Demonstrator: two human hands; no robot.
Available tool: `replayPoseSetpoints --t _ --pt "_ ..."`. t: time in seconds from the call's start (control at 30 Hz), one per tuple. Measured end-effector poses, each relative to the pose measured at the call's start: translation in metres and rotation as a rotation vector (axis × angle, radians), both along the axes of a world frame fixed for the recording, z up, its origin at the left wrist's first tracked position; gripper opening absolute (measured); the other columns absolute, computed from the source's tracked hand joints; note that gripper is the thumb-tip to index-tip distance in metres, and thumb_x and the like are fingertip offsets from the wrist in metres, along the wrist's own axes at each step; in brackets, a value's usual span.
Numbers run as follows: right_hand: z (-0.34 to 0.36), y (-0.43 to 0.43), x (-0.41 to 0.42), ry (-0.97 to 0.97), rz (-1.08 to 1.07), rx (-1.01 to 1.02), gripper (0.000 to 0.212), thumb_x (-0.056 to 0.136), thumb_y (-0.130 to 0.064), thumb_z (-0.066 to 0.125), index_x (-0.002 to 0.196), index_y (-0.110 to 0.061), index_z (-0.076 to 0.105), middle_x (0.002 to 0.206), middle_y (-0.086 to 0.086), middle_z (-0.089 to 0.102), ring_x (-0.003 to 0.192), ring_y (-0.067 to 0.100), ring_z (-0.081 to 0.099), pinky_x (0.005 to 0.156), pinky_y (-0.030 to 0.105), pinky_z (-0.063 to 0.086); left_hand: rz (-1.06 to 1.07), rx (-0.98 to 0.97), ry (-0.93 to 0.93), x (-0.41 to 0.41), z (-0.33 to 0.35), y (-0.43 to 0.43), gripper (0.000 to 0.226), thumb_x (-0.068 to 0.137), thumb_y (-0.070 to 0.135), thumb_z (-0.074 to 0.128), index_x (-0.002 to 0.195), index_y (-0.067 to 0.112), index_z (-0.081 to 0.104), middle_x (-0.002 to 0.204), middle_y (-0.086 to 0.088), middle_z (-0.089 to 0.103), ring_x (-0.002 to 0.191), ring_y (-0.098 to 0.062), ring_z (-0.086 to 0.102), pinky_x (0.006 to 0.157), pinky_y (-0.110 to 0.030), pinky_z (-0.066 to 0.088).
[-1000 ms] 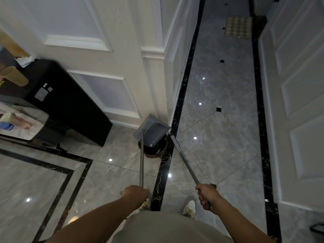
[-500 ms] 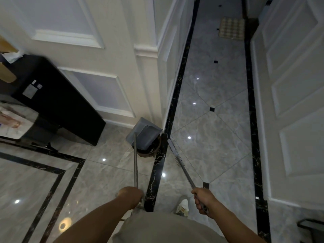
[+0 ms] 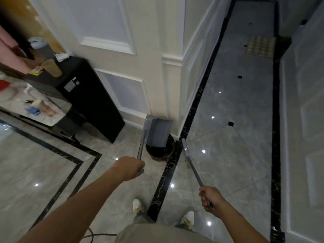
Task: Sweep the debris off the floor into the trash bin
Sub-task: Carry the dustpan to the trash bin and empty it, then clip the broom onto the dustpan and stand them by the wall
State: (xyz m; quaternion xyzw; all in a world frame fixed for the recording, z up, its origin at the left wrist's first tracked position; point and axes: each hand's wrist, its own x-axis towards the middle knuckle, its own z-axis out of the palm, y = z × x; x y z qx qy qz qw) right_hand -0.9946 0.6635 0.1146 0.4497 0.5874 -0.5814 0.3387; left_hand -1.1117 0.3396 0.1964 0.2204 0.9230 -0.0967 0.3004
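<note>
A: How far along does the sweeping look?

B: Near the end, I'd judge. The left hand [image 3: 130, 168] has its grip clamped on the dustpan [image 3: 157, 133] handle, and the pan hangs tilted beyond that grip, right over the trash bin [image 3: 160, 151] at the wall corner.

A: And the broom?

B: The right hand [image 3: 209, 199] is closed around the broom [image 3: 186, 157] shaft; its head sits ahead of that grip, beside the bin, on or just above the floor [image 3: 228, 155].

A: Any debris left?

B: None I can make out on the tiles. Whether the pan is emptied, I cannot tell.
</note>
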Motion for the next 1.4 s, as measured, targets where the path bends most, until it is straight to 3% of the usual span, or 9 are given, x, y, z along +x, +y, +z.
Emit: replayPoseSetpoints --t 0.23,0.5,0.67,0.77,0.83,0.93,1.1,1.2,1.4 --pt "0.027 -0.015 -0.017 0.061 0.037 0.015 0.032 0.099 -0.015 0.050 0.067 -0.012 0.053 0.051 0.003 0.046 0.036 0.013 0.037 0.038 0.017 0.026 0.125 0.173 0.065 -0.006 0.056 -0.043 0.029 0.103 0.044 0.055 0.119 0.021 0.064 0.106 -0.002 0.066 0.092 -0.019 0.058 0.081 -0.034 0.046" --pt "0.076 -0.080 -0.037 0.139 0.203 0.112 0.022 0.097 -0.011 0.051 0.076 -0.006 0.056 0.055 0.007 0.051 0.038 0.014 0.039 0.040 0.020 0.026 0.441 0.459 0.165 -0.002 0.089 -0.136 0.009 0.103 0.035 0.059 0.100 0.028 0.063 0.100 0.005 0.058 0.089 -0.016 0.055 0.075 -0.031 0.040" --pt "0.108 -0.146 -0.056 0.218 0.258 0.139 0.019 0.091 -0.001 0.052 0.073 0.002 0.058 0.057 0.013 0.057 0.036 0.014 0.040 0.037 0.018 0.026 0.681 0.538 0.339 -0.006 0.083 -0.205 0.015 0.100 0.031 0.060 0.095 0.019 0.067 0.097 -0.007 0.069 0.095 -0.031 0.067 0.075 -0.033 0.043" --pt "0.120 -0.175 -0.066 0.283 0.253 0.162 0.011 0.086 0.005 0.055 0.076 0.003 0.058 0.063 0.016 0.052 0.036 0.015 0.042 0.039 0.019 0.026 0.771 0.547 0.332 -0.006 0.077 -0.230 0.021 0.100 0.032 0.059 0.090 0.015 0.065 0.092 -0.008 0.065 0.085 -0.027 0.061 0.074 -0.034 0.044" --pt "0.127 -0.202 -0.073 0.338 0.265 0.144 0.011 0.087 0.006 0.054 0.092 -0.003 0.059 0.069 0.019 0.055 0.040 0.016 0.046 0.039 0.019 0.029 0.830 0.534 0.308 -0.002 0.072 -0.253 0.021 0.099 0.031 0.059 0.084 0.016 0.062 0.086 -0.004 0.061 0.080 -0.023 0.058 0.073 -0.033 0.043" --pt "0.140 -0.234 -0.086 0.389 0.294 0.067 0.026 0.091 0.001 0.050 0.107 -0.013 0.065 0.087 0.023 0.063 0.046 0.016 0.048 0.037 0.020 0.032 0.878 0.549 0.330 0.006 0.067 -0.279 0.020 0.094 0.025 0.063 0.077 0.015 0.060 0.080 -0.004 0.061 0.078 -0.022 0.059 0.070 -0.032 0.044" --pt "0.161 -0.274 -0.121 0.561 0.215 -0.167 0.029 0.091 -0.022 0.041 0.088 -0.007 0.066 0.085 0.024 0.063 0.049 0.021 0.047 0.041 0.021 0.030 0.964 0.597 0.391 0.005 0.067 -0.317 0.026 0.083 0.024 0.069 0.063 0.009 0.064 0.061 -0.010 0.066 0.062 -0.025 0.067 0.059 -0.038 0.056" --pt "0.170 -0.290 -0.156 0.648 0.166 -0.246 0.039 0.092 -0.036 0.038 0.088 -0.009 0.064 0.084 0.024 0.061 0.055 0.026 0.053 0.044 0.025 0.036 0.994 0.603 0.400 -0.006 0.059 -0.334 0.036 0.082 0.022 0.074 0.054 0.010 0.055 0.058 -0.013 0.062 0.056 -0.023 0.061 0.050 -0.031 0.041" --pt "0.177 -0.318 -0.226 0.729 0.339 -0.410 0.064 0.099 -0.065 0.030 0.105 -0.010 0.062 0.088 0.019 0.057 0.071 0.030 0.057 0.057 0.034 0.042 1.044 0.620 0.291 -0.046 0.031 -0.345 0.018 0.082 0.020 0.075 0.073 0.005 0.070 0.075 -0.014 0.069 0.070 -0.024 0.066 0.058 -0.032 0.048"
